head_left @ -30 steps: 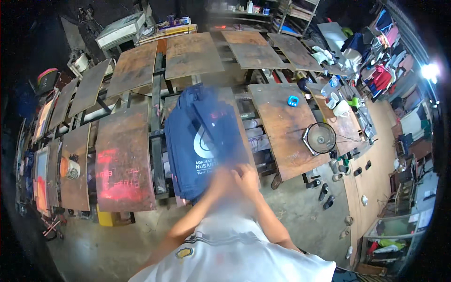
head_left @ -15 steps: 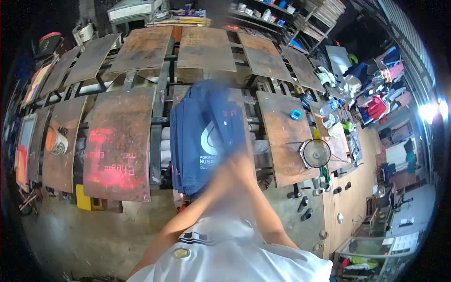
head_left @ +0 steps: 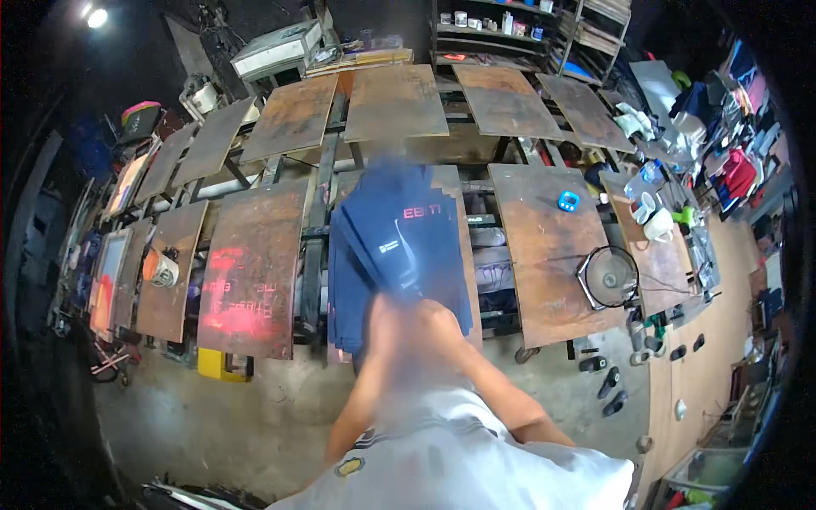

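Observation:
A stack of navy-blue printed cloth pieces (head_left: 353, 297) lies on a board in front of me. Its topmost piece (head_left: 398, 246) is narrowed and askew, with small white printing on it, and its far end is blurred. At this piece's near end, my left hand (head_left: 380, 321) is closed on the cloth, partly smeared. Close on its right, my right hand (head_left: 440, 327) has curled fingers around the same cloth. A blurred band between the hands hides some of the fingers. Reddish printing shows on the cloth at the far right of the stack.
Wooden boards stand in two rows on dark frames; one on the left (head_left: 251, 263) has red stains. A small fan (head_left: 610, 276) and a blue timer (head_left: 569, 201) rest on a right-hand board. A bucket (head_left: 160, 268) sits left. Shoes (head_left: 608, 382) lie on the floor.
The large white print seen before is covered or turned from view; a narrowed piece with small printing lies on top. My hands have moved apart, and the whole view has shifted.

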A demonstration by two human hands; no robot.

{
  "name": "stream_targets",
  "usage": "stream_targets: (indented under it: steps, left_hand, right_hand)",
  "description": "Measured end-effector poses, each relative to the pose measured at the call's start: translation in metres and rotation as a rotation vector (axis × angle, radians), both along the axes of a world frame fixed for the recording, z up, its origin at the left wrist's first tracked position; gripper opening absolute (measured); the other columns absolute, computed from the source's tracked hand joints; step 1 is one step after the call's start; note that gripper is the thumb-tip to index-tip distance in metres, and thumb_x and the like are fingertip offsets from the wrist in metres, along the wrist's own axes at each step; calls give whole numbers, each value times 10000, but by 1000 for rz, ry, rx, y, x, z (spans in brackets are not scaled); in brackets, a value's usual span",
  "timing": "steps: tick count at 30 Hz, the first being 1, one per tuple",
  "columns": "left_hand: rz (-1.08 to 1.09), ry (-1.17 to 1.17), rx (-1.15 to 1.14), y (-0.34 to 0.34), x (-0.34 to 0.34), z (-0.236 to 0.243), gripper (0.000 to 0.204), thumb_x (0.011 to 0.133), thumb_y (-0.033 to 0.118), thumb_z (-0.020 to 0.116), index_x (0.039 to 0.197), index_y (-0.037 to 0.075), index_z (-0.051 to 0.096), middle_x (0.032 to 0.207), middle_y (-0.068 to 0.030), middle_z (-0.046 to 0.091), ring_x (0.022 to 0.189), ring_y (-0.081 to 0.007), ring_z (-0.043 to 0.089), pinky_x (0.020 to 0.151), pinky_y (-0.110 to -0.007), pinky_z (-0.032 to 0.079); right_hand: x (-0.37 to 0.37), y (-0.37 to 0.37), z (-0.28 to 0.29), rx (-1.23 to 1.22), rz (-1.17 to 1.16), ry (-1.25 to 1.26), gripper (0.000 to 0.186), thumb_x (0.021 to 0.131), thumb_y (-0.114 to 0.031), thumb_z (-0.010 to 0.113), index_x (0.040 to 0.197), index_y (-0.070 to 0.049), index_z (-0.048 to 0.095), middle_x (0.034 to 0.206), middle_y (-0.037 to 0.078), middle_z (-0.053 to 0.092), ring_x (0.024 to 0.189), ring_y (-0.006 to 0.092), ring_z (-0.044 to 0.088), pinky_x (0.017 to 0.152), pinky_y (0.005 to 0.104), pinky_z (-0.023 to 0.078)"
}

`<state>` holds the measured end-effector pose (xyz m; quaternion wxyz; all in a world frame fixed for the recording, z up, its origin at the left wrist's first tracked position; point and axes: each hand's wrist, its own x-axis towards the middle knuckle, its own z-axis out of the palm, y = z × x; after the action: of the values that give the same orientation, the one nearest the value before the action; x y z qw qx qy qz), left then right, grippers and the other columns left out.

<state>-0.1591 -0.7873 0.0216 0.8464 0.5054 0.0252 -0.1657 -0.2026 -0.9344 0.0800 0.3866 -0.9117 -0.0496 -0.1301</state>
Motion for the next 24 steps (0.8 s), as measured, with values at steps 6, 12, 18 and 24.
stream_targets:
  steps: [6, 12, 18, 24]
  left_hand:
    - [316, -67, 342, 7, 18, 14, 278, 1013, 216, 524, 1113, -30, 606, 969, -50, 638, 863, -164, 574, 793, -287, 465]
    - [505, -523, 720, 1, 20, 73, 191, 1020, 159, 559, 929, 1, 614, 775, 61, 480, 714, -30, 415, 628, -216, 347]
    - [487, -563, 567, -46, 15, 120, 216, 990, 138, 617, 1120, -34, 633, 822, 27, 549, 678, -47, 481, 592, -232, 399]
    - [259, -510, 902, -68, -23, 24, 269, 947, 179, 677, 1122, -15, 612, 911, -79, 677, 677, -132, 649, 565, -269, 530]
  right_hand:
    - [-15, -4, 18, -36, 170, -9, 172, 815, -82, 676, 973, -14, 667, 916, 150, 662, 895, 345, 646, 792, 431, 531]
    - [-22, -14, 10, 110, 124, -72, 162, 847, -130, 690, 934, -7, 630, 826, 160, 630, 804, 359, 634, 711, 449, 509]
    - [-22, -34, 19, 335, 103, -112, 135, 862, -99, 697, 859, 9, 616, 760, 158, 595, 681, 342, 599, 634, 422, 482]
    - [-14, -62, 8, 329, -77, -166, 126, 850, -87, 720, 857, 8, 637, 776, 165, 613, 690, 325, 618, 634, 417, 485]
